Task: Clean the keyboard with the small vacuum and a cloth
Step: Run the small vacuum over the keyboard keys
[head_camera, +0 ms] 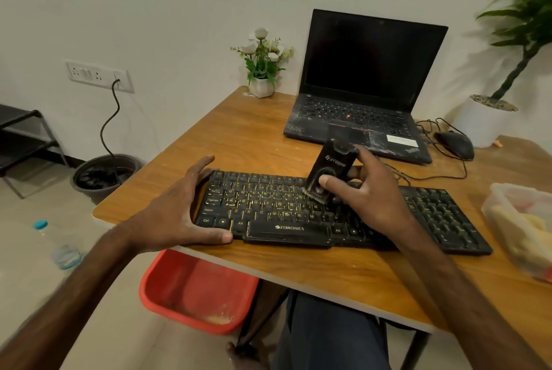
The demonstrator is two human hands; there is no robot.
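bracing the keyboard (286, 211) at its left end with the left hand (176, 211): spread wide and flat, thumb along the near edge, fingers reaching round the far corner, gripping nothing, most likely to stop the board sliding under the tool. holding the small vacuum (331, 166) in the right hand (370, 196), fingers wrapped behind the black body and thumb pressed on its front, top leaning away and brush end down on the keys near the middle of the letter rows; probably angled so that the bristles reach between the caps. as for the keyboard's place: lying across the near part of the wooden table (257, 130), close to the front edge, in front of an open laptop (367, 70) with a dark screen and nearer than the mouse (455, 145) off to the right. looks long and black, with yellowish lettering, a brand name below the space bar, and pale grit between the keys of the letter block; reads darker and cleaner on the number-pad side, though too small to be sure. below the table's left corner, a red bin (191, 289) with crumbs in its bottom, perhaps set there to catch what gets swept off. no cloth made out for certain: only something yellow inside a clear tub (507, 205) at the right edge, too blurred to name. judged to be in the vacuuming step, wiping not yet done.
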